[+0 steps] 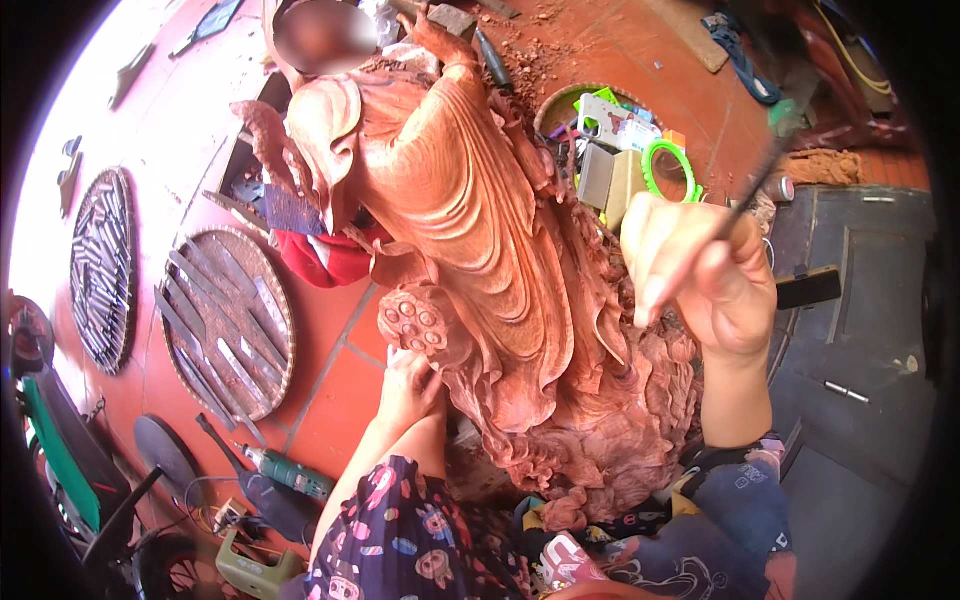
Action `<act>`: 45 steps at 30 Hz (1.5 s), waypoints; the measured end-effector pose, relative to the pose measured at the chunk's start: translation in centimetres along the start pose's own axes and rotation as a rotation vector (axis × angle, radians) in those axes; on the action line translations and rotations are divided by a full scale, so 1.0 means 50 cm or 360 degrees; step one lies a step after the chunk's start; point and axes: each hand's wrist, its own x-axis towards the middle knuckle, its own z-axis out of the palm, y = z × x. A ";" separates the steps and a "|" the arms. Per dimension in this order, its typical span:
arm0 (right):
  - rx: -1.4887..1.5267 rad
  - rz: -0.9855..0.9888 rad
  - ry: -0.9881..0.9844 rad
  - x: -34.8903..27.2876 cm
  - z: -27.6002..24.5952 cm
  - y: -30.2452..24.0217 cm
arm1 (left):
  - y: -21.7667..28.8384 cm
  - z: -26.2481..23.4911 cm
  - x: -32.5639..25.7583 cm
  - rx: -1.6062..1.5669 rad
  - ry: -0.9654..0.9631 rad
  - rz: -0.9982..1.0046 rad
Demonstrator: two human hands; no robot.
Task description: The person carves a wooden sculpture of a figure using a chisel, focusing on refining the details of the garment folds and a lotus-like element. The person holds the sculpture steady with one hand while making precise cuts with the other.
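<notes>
Hands: right (700, 275) grips chisel (757, 180), left (408, 385) touches statue (480, 250).

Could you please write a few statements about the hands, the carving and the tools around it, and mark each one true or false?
1. The right hand holds a thin dark tool. True.
2. The left hand rests flat on the red tiled floor. False: it touches the reddish wooden statue near a carved lotus pod.
3. Two round woven trays of metal chisels lie on the floor to the person's left. True.
4. A green power drill sits on top of the statue. False: it lies on the floor beside the left forearm.
5. A basket of small items stands beyond the statue. True.
</notes>
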 end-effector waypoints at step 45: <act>-0.0183 0.0020 0.0482 -0.020 0.020 0.087 | 0.051 -0.054 0.057 -0.0433 -0.0294 -0.0684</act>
